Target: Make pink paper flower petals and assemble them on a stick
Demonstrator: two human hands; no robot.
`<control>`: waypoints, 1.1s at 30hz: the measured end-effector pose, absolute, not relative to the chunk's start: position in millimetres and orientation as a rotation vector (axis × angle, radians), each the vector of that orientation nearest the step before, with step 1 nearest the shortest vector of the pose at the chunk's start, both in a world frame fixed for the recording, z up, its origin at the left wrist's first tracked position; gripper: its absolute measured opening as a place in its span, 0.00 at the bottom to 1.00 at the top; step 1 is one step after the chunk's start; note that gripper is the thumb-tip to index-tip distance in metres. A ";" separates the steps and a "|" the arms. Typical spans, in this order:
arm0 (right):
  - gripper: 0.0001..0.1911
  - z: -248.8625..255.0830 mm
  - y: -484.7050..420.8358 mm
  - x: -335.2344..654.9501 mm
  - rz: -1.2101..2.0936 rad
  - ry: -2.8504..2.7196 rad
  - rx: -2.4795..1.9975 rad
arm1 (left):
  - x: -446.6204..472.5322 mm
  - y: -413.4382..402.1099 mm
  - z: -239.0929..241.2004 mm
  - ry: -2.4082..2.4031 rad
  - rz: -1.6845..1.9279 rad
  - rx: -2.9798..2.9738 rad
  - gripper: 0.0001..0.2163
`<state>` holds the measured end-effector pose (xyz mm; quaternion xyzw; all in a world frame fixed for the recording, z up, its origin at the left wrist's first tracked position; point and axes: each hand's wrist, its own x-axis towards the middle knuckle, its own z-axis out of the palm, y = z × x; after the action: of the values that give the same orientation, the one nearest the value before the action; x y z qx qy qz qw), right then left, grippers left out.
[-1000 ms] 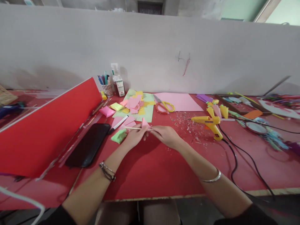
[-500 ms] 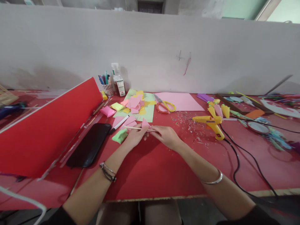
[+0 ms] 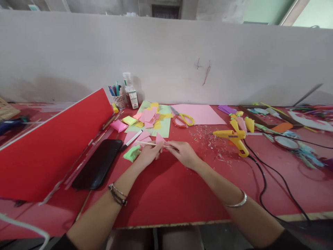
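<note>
Over the middle of the red table, my left hand (image 3: 149,155) and my right hand (image 3: 184,152) meet around a thin pale wooden stick (image 3: 146,143). The stick lies nearly level across my closed fingers, its left end sticking out past my left hand. A small pink paper piece (image 3: 160,138) stands up behind the stick, between my hands; its lower edge is hidden by my fingers. My right fingers pinch the stick's right end. A lump of green clay (image 3: 132,153) lies just left of my left hand, beside a white marker (image 3: 134,138) with a black cap.
A black phone (image 3: 98,164) and a slanting red board (image 3: 56,142) are on the left. Scissors (image 3: 184,119) and pink paper (image 3: 205,114) lie at the back. A yellow glue gun (image 3: 235,139) with a black cord (image 3: 262,175) stands right, near scattered scraps. A bottle (image 3: 130,93) stands behind.
My hands stay together on the stick and the pink paper, with only slight finger movement. The whole view has shifted a little.
</note>
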<state>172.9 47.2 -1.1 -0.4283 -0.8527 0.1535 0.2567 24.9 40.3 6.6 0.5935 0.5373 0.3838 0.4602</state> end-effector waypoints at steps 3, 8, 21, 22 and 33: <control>0.12 -1.3 47.3 173.4 0.430 -2.303 -1.169 | 24.6 40.4 7.4 1.319 0.951 1.472 0.15; 0.12 0.8 45.6 172.6 0.510 -2.297 -1.179 | 22.2 40.5 6.6 1.315 0.940 1.518 0.14; 0.09 0.6 45.6 173.0 0.695 -2.176 -1.101 | 22.7 39.9 6.0 1.311 0.884 1.597 0.17; 0.09 1.3 45.3 172.9 0.694 -2.170 -1.105 | 22.5 39.8 6.0 1.313 0.881 1.598 0.17; 0.08 7.5 45.2 172.4 0.704 -2.139 -1.118 | 20.9 37.9 9.5 1.295 0.868 1.591 0.17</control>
<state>172.4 45.2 7.5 -0.4229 -0.8094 0.2662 0.3085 20.9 37.9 9.5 0.6410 0.5216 0.3497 0.4413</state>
